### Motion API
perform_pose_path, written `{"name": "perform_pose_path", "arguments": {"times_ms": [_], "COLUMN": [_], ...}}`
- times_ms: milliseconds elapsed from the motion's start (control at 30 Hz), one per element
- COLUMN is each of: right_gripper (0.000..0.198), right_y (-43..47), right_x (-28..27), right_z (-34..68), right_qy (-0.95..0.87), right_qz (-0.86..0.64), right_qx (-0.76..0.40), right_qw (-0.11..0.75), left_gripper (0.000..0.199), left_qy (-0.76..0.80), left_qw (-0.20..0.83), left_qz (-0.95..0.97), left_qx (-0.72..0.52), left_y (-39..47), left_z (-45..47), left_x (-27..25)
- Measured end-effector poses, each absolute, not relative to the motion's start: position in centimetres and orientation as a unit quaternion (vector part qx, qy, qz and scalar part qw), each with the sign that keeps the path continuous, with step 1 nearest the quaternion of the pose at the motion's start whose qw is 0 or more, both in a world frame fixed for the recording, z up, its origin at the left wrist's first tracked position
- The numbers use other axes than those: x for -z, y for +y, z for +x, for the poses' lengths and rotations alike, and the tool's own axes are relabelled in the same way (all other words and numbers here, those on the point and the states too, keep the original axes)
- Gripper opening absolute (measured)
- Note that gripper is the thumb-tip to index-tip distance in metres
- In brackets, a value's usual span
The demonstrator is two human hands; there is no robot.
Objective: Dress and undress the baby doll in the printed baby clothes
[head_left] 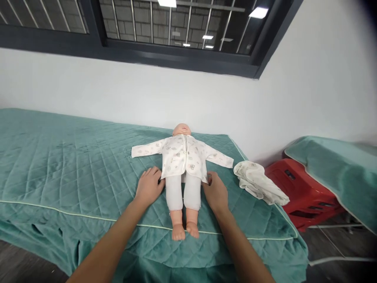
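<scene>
A baby doll (pixel 177 230) lies on its back on the green quilted bed cover (pixel 88 173), its head by the wall and feet toward me. It wears a white printed baby shirt (pixel 173 155) with both sleeves spread out sideways; white cloth shows on its upper legs. My left hand (pixel 149 185) rests on the cover beside the doll's hip, fingers spread and thumb close to the shirt's hem. On the other side, my right hand (pixel 216 192) has its fingers and thumb closed at the hem's lower corner. Its fingertips are partly hidden.
A crumpled white printed cloth (pixel 259 181) lies at the bed's right edge. Beyond that edge stand a red plastic stool (pixel 303 192) and another green-covered surface (pixel 338 161). A white wall (pixel 118 90) and a dark-framed window (pixel 176 53) border the far side.
</scene>
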State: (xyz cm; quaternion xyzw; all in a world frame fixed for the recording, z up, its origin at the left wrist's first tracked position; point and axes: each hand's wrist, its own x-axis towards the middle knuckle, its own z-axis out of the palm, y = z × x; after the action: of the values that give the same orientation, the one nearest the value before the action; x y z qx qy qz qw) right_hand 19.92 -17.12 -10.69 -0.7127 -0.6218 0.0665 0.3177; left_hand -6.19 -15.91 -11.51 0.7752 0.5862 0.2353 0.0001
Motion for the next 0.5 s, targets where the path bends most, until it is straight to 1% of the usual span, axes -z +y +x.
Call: {"name": "perform_pose_path", "arguments": {"times_ms": [100,200,267,333,400,433,500], "right_gripper": [0.029,0.030,0.035,0.045,0.054,0.057,0.055], "right_y": [-17.6,-17.9,-18.0,-17.8,-17.2,-16.8,-15.7], "right_x": [10.8,10.7,10.5,10.1,9.5,9.1,8.2], "right_z": [20.0,20.0,19.8,19.6,19.3,19.1,18.6], "right_qy": [-0.657,-0.665,-0.670,-0.696,-0.737,-0.752,-0.767], "right_qz": [-0.662,-0.641,-0.625,-0.587,-0.535,-0.515,-0.494], "right_qx": [-0.014,0.029,0.052,0.049,0.021,0.008,-0.010], "right_qw": [0.361,0.383,0.397,0.410,0.412,0.411,0.409], "left_gripper": [0.016,0.016,0.016,0.017,0.016,0.016,0.016], "left_qy": [0.588,0.606,0.613,0.614,0.615,0.616,0.618], "left_qw": [-0.009,-0.014,-0.014,-0.015,-0.018,-0.020,-0.022], "left_qz": [0.768,0.754,0.750,0.751,0.751,0.751,0.748], "left_qx": [-0.251,-0.254,-0.248,-0.242,-0.239,-0.239,-0.239], "left_y": [-16.8,-17.1,-17.1,-16.9,-16.7,-16.6,-16.6], "left_z": [-6.3,-6.4,-6.5,-6.4,-6.3,-6.3,-6.2], "left_x": [11.5,11.7,11.8,11.9,11.9,11.9,11.9]}}
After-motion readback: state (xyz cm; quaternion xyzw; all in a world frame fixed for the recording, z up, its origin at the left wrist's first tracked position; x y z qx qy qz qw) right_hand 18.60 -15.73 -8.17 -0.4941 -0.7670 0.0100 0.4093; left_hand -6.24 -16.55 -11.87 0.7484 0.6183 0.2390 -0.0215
